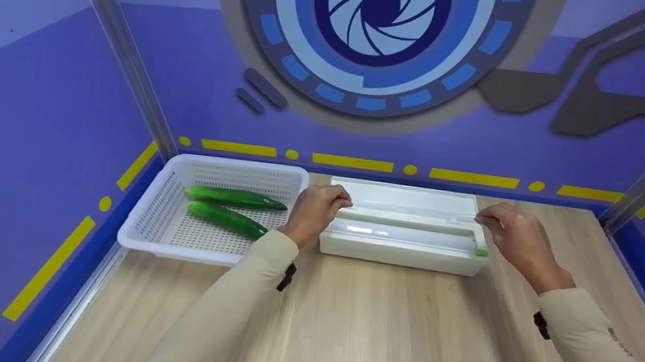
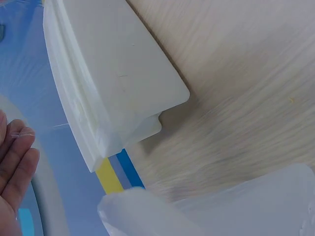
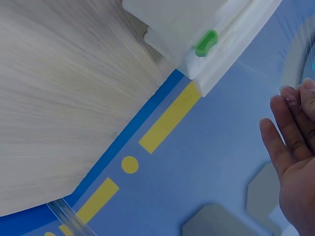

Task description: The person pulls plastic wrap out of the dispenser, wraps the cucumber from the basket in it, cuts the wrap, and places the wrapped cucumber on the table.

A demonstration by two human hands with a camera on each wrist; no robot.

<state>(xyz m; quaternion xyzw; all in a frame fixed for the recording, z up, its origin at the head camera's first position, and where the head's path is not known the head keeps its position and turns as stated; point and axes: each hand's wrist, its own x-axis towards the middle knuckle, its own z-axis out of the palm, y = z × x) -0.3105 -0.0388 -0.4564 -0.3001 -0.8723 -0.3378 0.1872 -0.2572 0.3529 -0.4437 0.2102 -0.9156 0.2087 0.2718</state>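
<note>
Since the cling film (image 1: 414, 211) is pinched at both ends, step in hand is prob. drawing it off the roll (image 1: 400, 234), approx. early on. Film's free edge is up over the dispenser box (image 1: 398, 257), near the open lid (image 1: 404, 195). L hand (image 1: 316, 211) has thumb & fingertips together, clamped on the left end; R hand (image 1: 521, 241) does the same on the right end. Next move prob. calls for an even two-handed pull, edge level & taut, so the sheet doesn't fold or stick to itself. Roll lies in the box, w/ a small green tab (image 1: 481, 253) at the right end. Just left of the box: white perforated basket (image 1: 139, 241) w/ 2 cucumbers (image 1: 235, 197), all on the wood-grain tabletop (image 1: 373, 328).
</note>
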